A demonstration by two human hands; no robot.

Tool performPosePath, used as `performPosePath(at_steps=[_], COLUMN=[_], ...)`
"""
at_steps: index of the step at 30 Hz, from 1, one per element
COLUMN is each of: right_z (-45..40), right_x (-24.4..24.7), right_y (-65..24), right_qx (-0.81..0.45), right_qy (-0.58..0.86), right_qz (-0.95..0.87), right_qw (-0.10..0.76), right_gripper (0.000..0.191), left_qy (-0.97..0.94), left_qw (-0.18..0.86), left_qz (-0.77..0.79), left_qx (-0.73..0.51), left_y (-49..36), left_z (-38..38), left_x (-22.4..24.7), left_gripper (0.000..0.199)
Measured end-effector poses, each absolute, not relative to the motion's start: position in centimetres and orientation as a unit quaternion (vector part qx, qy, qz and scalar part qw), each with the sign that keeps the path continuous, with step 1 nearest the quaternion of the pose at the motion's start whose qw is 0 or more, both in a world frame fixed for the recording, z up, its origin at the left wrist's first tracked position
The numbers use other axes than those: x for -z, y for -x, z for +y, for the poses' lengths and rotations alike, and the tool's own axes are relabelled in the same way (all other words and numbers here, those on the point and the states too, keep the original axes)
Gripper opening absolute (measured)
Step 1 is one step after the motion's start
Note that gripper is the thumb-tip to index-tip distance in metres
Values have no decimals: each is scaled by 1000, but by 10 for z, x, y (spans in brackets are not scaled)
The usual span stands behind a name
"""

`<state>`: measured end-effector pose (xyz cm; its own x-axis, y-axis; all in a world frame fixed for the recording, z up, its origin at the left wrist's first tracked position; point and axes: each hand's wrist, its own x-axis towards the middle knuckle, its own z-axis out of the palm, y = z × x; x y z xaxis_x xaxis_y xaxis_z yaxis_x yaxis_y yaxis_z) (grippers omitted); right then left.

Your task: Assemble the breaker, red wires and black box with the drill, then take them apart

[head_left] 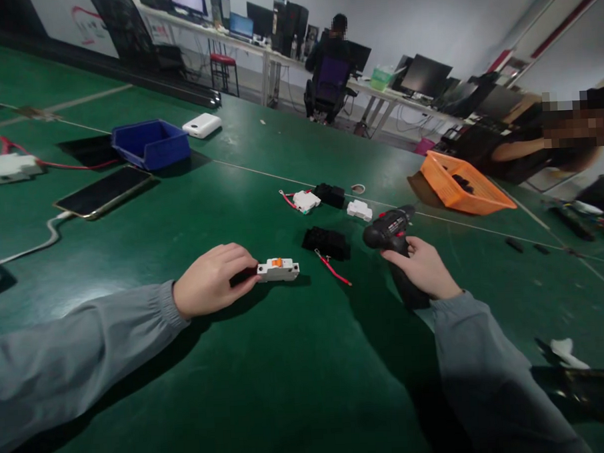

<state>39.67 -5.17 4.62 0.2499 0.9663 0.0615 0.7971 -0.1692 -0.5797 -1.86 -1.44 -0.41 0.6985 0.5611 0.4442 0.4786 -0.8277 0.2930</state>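
Observation:
Between the thumb and fingers of my left hand (215,278) is one end of a white circuit breaker (278,271) with an orange switch, lying on the green table. My right hand (428,266) is wrapped around the grip of a black cordless drill (389,229), whose body points up and left of the hand. A short red wire (334,268) with a metal lug rests between the two hands. Just beyond it sits a black block (325,241). Farther back are another black block (329,194), a white breaker with red wire (305,201) and a white breaker (360,210).
On the left are a blue bin (151,145), a phone (105,192) with a cable, a white box (202,125) and a white breaker (9,167) with red wire. An orange basket (468,186) holding dark parts stands right. A person (568,128) is at the far right, another sits behind.

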Motion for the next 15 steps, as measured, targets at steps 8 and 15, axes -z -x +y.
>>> performPosePath(at_steps=[8,15], right_z=[-52,-71], right_x=[-38,-37], right_y=[-405,-363], right_qx=[-1,180], right_qy=[767,714], right_qz=[-642,-676], right_qw=[-10,-11], right_gripper=[49,36], left_qy=[-915,-914], left_qw=[120,121], left_qz=[287,281], left_qx=[-257,-265], left_y=[19,19], left_z=[-12,-10], left_x=[4,4], left_gripper=[19,19])
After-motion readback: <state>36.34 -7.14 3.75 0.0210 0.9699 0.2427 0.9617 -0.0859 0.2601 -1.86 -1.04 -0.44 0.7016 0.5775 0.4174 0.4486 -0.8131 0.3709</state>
